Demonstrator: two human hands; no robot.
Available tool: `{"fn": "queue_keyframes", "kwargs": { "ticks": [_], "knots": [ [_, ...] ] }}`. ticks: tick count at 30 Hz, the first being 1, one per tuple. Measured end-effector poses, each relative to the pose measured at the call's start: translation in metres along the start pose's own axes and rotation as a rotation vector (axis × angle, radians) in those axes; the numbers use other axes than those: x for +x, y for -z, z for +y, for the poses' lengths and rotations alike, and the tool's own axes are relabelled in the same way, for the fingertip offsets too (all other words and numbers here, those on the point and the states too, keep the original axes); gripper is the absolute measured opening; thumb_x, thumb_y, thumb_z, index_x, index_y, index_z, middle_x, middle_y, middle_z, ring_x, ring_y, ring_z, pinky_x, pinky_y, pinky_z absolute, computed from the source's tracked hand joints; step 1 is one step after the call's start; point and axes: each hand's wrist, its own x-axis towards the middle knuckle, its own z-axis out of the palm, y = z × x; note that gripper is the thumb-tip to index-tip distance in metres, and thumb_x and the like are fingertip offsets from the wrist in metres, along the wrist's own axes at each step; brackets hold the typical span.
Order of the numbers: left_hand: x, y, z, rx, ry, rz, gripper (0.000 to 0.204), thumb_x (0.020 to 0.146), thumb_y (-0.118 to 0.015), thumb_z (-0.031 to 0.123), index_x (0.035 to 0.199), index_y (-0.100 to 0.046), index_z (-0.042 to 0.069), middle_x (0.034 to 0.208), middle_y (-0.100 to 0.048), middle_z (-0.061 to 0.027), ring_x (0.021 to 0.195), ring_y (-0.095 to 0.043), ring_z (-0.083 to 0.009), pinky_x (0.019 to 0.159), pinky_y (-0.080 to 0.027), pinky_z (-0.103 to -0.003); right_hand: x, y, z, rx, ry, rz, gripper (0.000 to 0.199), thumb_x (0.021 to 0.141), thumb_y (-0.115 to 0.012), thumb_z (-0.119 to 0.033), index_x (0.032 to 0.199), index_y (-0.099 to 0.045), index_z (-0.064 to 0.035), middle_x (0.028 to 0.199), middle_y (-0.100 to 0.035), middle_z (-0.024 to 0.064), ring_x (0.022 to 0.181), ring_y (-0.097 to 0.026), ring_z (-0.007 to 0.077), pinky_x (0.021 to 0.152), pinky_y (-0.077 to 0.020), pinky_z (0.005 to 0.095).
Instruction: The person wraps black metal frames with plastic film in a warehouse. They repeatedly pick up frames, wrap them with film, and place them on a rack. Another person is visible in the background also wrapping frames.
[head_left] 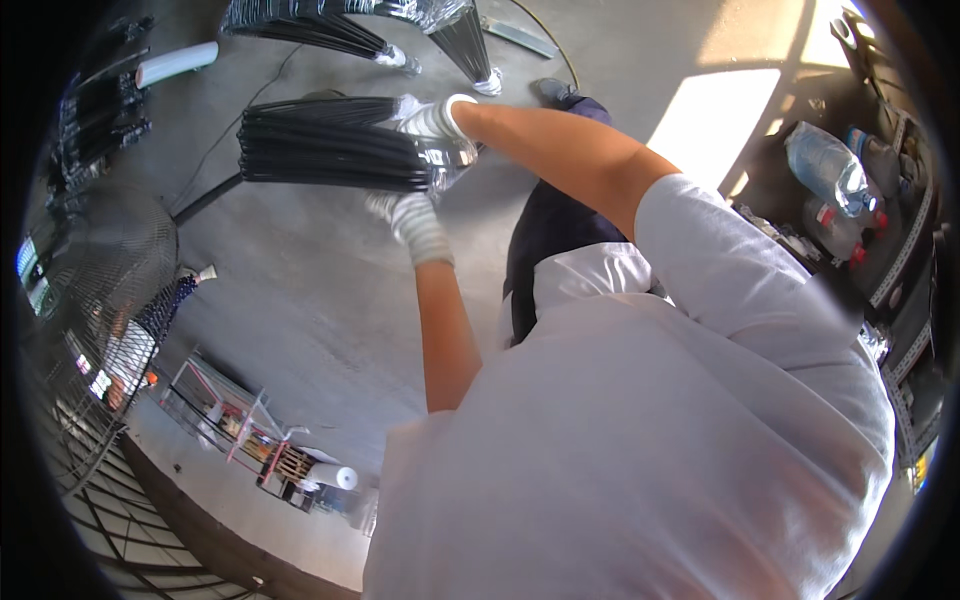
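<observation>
I am bent over a concrete floor, wearing white knit gloves. A bundle of thin black rods (330,155) lies sideways in front of me, its near end wrapped in clear plastic (452,160). My left hand (408,218) grips that wrapped end from below. My right hand (432,118) closes on the same end from above, beside a second layer of black rods (320,108). The fingers of both hands are partly hidden by the bundle.
More black rod bundles with white-capped ends (330,30) (465,45) lie farther away. A wire-guard fan (100,270) stands at the left, with a white pipe (175,62) above it. Plastic water bottles (830,165) and shelving (905,270) are on the right. A sunlit patch (715,120) falls on the floor.
</observation>
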Motion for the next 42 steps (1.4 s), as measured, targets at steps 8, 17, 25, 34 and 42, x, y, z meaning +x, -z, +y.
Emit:
{"fn": "queue_keyframes", "kwargs": {
  "ticks": [8,17,25,34,42],
  "knots": [
    [-0.028,-0.030,0.013,0.800,-0.044,0.011,0.033,0.080,-0.058,0.025,0.102,-0.056,0.000,0.100,-0.060,-0.0065,0.082,-0.056,-0.0134,0.071,-0.049,-0.029,-0.025,0.015,-0.010,0.010,-0.041,0.544,0.030,0.081,-0.048,-0.027,0.099,-0.059,-0.0054,0.091,-0.062,0.0063,0.081,-0.060,0.0167,0.069,-0.0466,0.0292],
    [-0.008,-0.043,-0.008,0.468,-0.303,-0.316,0.034,0.076,-0.063,0.020,0.104,-0.055,0.002,0.094,-0.058,-0.0066,0.074,-0.055,-0.0143,0.064,-0.048,-0.030,-0.056,-0.020,0.113,0.262,0.663,0.664,0.082,0.058,-0.065,0.000,0.131,-0.030,-0.0119,0.127,-0.041,0.0099,0.123,-0.034,0.0217,0.101,-0.0274,0.0333],
    [-0.003,-0.053,-0.005,0.369,-0.064,-0.305,0.024,0.075,-0.062,0.009,0.097,-0.057,0.001,0.092,-0.059,-0.0082,0.075,-0.059,-0.0173,0.063,-0.051,-0.030,-0.039,-0.016,0.101,0.074,0.609,0.905,0.076,0.056,-0.079,-0.028,0.119,-0.043,-0.0049,0.111,-0.052,0.0162,0.106,-0.048,0.0293,0.088,-0.0392,0.0351],
    [-0.036,-0.004,-0.007,0.323,-0.245,-0.670,0.048,0.067,-0.061,-0.006,0.112,-0.048,0.001,0.108,-0.054,-0.0086,0.095,-0.054,-0.0212,0.085,-0.045,-0.034,-0.069,0.013,0.080,-0.008,0.462,0.921,0.074,0.053,-0.080,-0.029,0.115,-0.048,-0.0034,0.103,-0.058,0.0145,0.097,-0.055,0.0278,0.080,-0.0433,0.0335],
    [-0.070,-0.001,-0.010,0.263,-0.039,-0.818,0.055,0.069,-0.056,-0.007,0.120,-0.041,0.004,0.114,-0.049,-0.0101,0.104,-0.049,-0.0229,0.090,-0.041,-0.035,-0.115,-0.028,0.082,0.087,0.794,0.883,0.048,0.071,-0.063,-0.009,0.115,-0.046,-0.0020,0.106,-0.054,0.0132,0.106,-0.049,0.0221,0.088,-0.0412,0.0320]
  ]
}}
